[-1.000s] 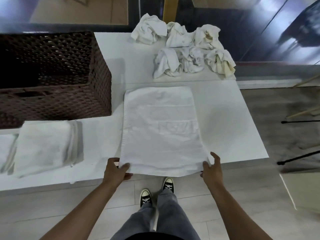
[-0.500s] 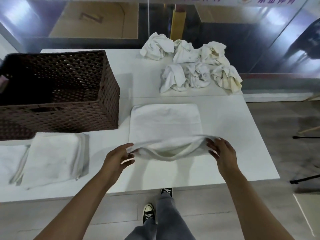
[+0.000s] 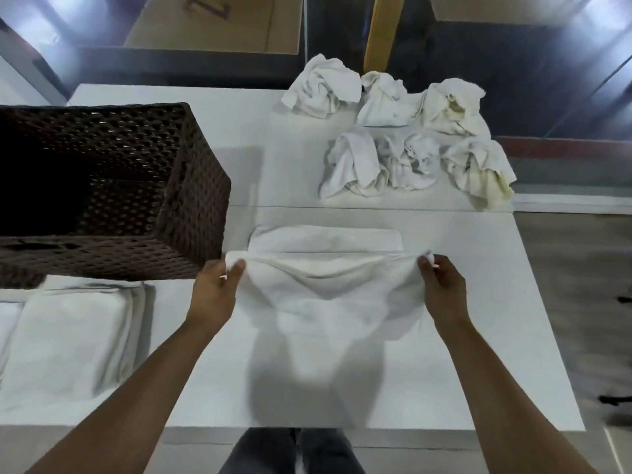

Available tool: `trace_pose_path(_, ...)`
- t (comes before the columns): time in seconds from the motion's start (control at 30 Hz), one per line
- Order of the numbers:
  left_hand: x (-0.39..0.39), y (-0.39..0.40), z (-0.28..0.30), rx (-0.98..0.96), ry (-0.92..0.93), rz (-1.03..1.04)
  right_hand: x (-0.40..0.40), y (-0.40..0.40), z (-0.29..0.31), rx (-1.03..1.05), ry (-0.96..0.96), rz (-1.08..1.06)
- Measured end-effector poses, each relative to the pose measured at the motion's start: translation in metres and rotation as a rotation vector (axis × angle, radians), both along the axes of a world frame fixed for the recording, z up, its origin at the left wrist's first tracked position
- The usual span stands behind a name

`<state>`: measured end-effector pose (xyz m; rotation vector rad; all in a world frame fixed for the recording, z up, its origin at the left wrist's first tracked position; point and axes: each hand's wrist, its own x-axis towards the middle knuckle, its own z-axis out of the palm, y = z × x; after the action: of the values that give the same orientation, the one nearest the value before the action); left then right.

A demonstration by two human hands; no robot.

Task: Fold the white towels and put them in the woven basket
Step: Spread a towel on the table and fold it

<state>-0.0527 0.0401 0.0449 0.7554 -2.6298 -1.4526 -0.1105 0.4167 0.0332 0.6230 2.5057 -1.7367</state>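
Head cam: I'm pinching the white towel (image 3: 328, 295) w/ both hands, left hand (image 3: 214, 293) and right hand (image 3: 441, 289) each gripping a near corner, carrying it over the far half on the table (image 3: 472, 336). Middle's sagging, prob bunching or edges landing crooked. Woven basket (image 3: 191, 186) is sitting just left.

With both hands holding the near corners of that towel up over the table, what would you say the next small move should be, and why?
Probably carry the lifted edge forward and lay it on the far edge. The left hand and right hand each pinch a corner of the towel, whose middle sags between them, while its far strip lies flat on the table. Meeting the edges would finish this fold in half.
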Motion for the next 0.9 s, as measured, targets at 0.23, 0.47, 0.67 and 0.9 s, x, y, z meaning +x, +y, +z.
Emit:
trace_pose_path(0.23,-0.063,0.003,-0.028,-0.086,-0.061,0.108,-0.058,-0.018,-0.037,0.106,-0.014,-0.023)
trace_pose_path(0.47,-0.127,0.005,-0.071,-0.236,-0.158,0.165,-0.099,-0.027,-0.077,0.272,-0.097,-0.051)
trace_pose_path(0.67,-0.155,0.002,-0.107,-0.413,-0.192,0.09,-0.117,-0.028,-0.107,0.418,-0.189,-0.024)
trace_pose_path(0.9,-0.16,-0.007,-0.13,-0.333,-0.138,0.131,-0.121,-0.032,-0.125,0.447,-0.159,-0.077)
